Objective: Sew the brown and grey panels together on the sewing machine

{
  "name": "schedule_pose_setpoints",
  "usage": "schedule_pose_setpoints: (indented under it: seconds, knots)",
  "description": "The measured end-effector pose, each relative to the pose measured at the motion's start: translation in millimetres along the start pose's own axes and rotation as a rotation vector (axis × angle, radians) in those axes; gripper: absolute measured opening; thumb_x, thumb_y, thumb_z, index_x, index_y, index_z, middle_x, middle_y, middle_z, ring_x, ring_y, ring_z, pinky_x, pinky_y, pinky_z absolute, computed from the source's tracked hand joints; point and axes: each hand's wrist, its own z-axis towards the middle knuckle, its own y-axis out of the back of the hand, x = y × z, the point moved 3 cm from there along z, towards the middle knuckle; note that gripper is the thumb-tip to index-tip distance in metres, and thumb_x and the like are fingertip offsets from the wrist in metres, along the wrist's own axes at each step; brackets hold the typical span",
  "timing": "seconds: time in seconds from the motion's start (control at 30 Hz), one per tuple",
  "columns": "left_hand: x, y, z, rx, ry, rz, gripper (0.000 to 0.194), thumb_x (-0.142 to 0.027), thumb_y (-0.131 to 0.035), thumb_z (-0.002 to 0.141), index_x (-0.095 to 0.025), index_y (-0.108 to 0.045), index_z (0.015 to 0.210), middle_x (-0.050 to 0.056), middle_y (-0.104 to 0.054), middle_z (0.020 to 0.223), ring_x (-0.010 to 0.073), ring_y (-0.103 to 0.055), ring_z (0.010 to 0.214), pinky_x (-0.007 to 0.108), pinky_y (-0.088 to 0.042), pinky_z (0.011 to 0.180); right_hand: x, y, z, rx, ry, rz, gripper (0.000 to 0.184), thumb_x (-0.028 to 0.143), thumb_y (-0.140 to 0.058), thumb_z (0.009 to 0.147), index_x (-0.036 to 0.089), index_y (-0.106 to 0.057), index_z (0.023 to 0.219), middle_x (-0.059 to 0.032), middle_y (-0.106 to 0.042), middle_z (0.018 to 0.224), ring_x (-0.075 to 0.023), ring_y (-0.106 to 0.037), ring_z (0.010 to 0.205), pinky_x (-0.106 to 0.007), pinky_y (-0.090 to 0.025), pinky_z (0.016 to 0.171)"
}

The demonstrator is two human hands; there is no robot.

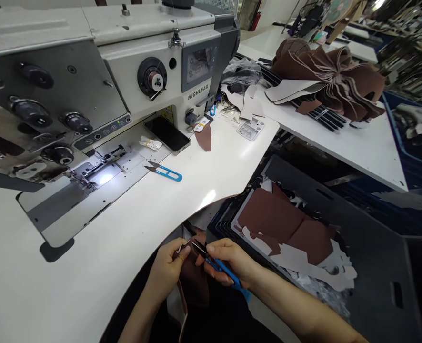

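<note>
My left hand (168,267) pinches the edge of a brown leather piece (193,281), which hangs down over my lap and shows a pale underside. In my right hand (230,261) are blue-handled thread snips (228,272). Their dark blades point at the leather edge beside my left thumb and appear to touch or nearly touch it. Whether the blades are parted is too small to tell. A second pair of blue thread snips (166,172) lies on the white sewing table (132,228).
A sewing machine (118,57) stands at the left, its needle area lit. Nearby lie a phone (167,133) and a brown scrap (204,137). To the right, a grey bin (368,247) holds leather offcuts; a bundle of brown pieces (330,78) rests on the side table (364,147).
</note>
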Motion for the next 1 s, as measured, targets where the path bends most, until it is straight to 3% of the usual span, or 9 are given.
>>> schedule_pose_setpoints:
  seconds: [0.47,0.7,0.8,0.87,0.93,1.0]
  knots:
    - [-2,0.2,-1,-0.027,-0.006,-0.045,0.031,-0.042,-0.053,0.085,-0.017,-0.059,0.068,0.000,-0.052,0.065,0.0146,-0.049,0.064,0.024,-0.040,0.062,-1,-3,-2,0.036,-0.001,0.039,0.048,0.052,-0.073,0.075,0.005,-0.068,0.081,-0.0011,-0.056,0.050,-0.0029,-0.034,0.028,-0.016,-0.020,0.026]
    - [-12,-2.0,0,0.006,-0.075,0.042,0.034,-0.038,-0.050,0.086,-0.017,-0.054,0.059,-0.001,-0.049,0.061,0.0130,-0.046,0.060,0.023,-0.036,0.057,-11,-2,6,-0.043,0.019,0.024,0.048,0.053,-0.074,0.072,0.006,-0.068,0.080,0.0005,-0.054,0.052,-0.0023,-0.033,0.030,-0.015,-0.018,0.028]
    - [-8,-6.2,0,0.025,-0.057,0.032,0.032,-0.038,-0.050,0.086,-0.017,-0.060,0.065,0.000,-0.052,0.064,0.0140,-0.048,0.062,0.023,-0.038,0.059,-1,1,1,-0.080,0.158,-0.068,0.044,0.053,-0.071,0.077,0.010,-0.066,0.079,0.0040,-0.049,0.051,-0.0019,-0.029,0.031,-0.016,-0.017,0.030]
    - [-4,-7.9,-1,0.020,-0.035,0.022,0.030,-0.039,-0.051,0.086,-0.017,-0.062,0.069,0.001,-0.055,0.067,0.0150,-0.051,0.065,0.024,-0.039,0.061,16,4,-7,-0.126,0.365,-0.240,0.042,0.054,-0.065,0.083,0.012,-0.067,0.084,0.0045,-0.047,0.052,-0.0032,-0.031,0.033,-0.018,-0.022,0.034]
    - [-2,-8.7,-2,0.024,-0.029,0.028,0.029,-0.038,-0.051,0.087,-0.017,-0.062,0.071,0.001,-0.056,0.069,0.0155,-0.052,0.067,0.024,-0.040,0.063,35,5,-15,-0.180,0.603,-0.554,0.043,0.055,-0.064,0.083,0.014,-0.067,0.093,0.0001,-0.056,0.062,-0.0084,-0.047,0.046,-0.022,-0.036,0.045]
    - [-2,-9.5,-3,0.054,-0.045,0.049,0.030,-0.038,-0.049,0.088,-0.017,-0.062,0.072,0.001,-0.056,0.070,0.0157,-0.053,0.068,0.025,-0.041,0.064,48,4,-16,-0.165,0.717,-0.900,0.051,0.057,-0.070,0.077,0.015,-0.064,0.106,-0.0065,-0.065,0.086,-0.0159,-0.059,0.071,-0.026,-0.045,0.063]
